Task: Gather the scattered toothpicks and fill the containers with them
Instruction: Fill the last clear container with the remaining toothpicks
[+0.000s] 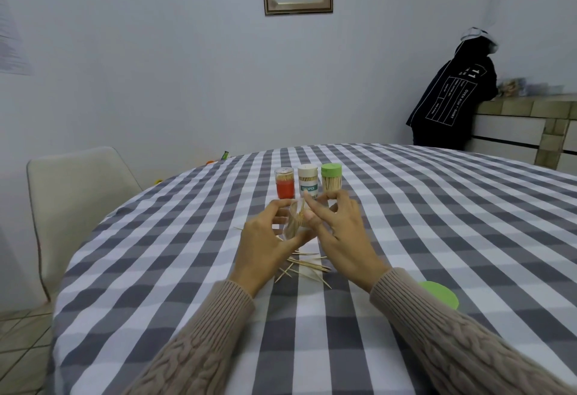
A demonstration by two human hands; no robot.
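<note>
head view: the left hand (265, 238) grips a clear plastic toothpick jar (295, 223), fingers curled round it, while the right hand (337, 232) pinches a thin wooden toothpick (302, 205) at its mouth. filling step, likely; next, release it inside, then collect the scattered wooden toothpicks (307, 266) lying near on the grey-and-white checked tablecloth (437, 223). three lidded toothpick jars (307, 180) stand just beyond; a flat green lid (440, 294) lies right.

The room is lit with soft, cool, even light, a little dim and bluish. Shadows are faint. There is no glare. The wide lens bends things at the edges, so the tabletop (437, 207) looks curved. The middle is fairly sharp. The person by the counter (452, 94) looks a bit blurry.
</note>
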